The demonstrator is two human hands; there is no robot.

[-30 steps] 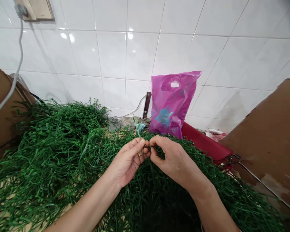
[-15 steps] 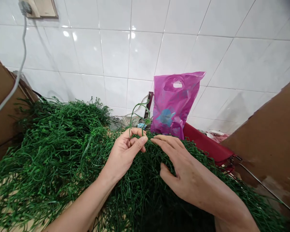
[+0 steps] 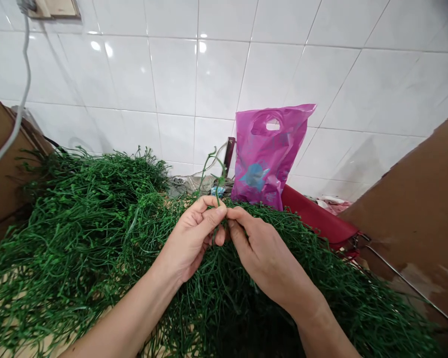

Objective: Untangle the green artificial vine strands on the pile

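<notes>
Between thumb and forefinger, my left hand (image 3: 199, 231) pinches a thin green plastic stem (image 3: 219, 191) with small branching tips. The stem's curled top rises above the fingers, and part of it loops below them. Fingertip to fingertip with it, my right hand (image 3: 259, 248) is closed in a pinch on the stem's lower part, which the fingers mostly cover. Under both hands spreads a thick heap of similar green plastic stems (image 3: 97, 214), tangled together.
A purple plastic bag (image 3: 269, 154) stands against the white tiled wall (image 3: 175, 74). Beside it lies a red bag (image 3: 321, 221). Cardboard boxes flank the heap, one at the right (image 3: 414, 209), one at the left (image 3: 3, 164). A white cable (image 3: 24, 89) hangs from a socket.
My right hand has moved left and closed from an open pose into a pinch against my left fingertips. The left hand keeps hold of the stem. The view has shifted slightly.
</notes>
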